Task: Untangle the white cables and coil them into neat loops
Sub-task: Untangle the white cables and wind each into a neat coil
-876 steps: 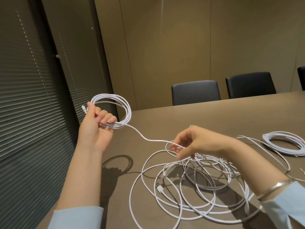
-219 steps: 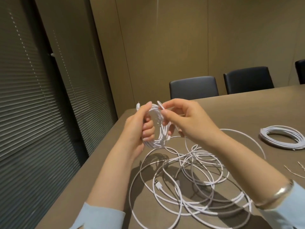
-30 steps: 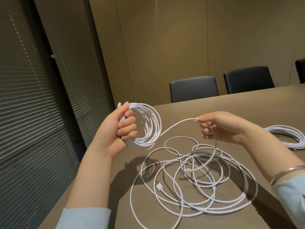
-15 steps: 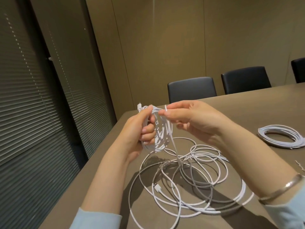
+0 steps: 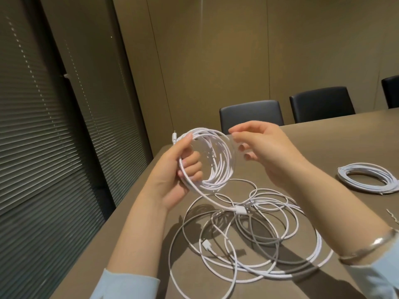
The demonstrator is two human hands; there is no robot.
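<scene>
My left hand (image 5: 181, 169) grips a white cable coil (image 5: 225, 167) of several loops, held upright above the table's left end. A plug tip pokes up above the thumb. One strand runs from this coil down to a white connector (image 5: 241, 210) lifted just over the tangle. My right hand (image 5: 267, 154) hovers at the coil's right rim with loosely curled fingers, and I see no cable held in it. Loose white cable (image 5: 269, 251) lies in tangled loops on the brown table (image 5: 323, 137) below both hands, with a USB plug (image 5: 207, 249) among them.
A finished white coil (image 5: 367, 180) lies flat at the right. Thin wire ties (image 5: 391, 215) show at the right edge. Black chairs (image 5: 250, 113) stand behind the table. The table's left edge runs close to dark window blinds (image 5: 43, 147).
My right hand has laid another loop onto the coil and drawn back from it. The coil has opened toward me, and the trailing strand now hangs from the bottom of my left hand.
</scene>
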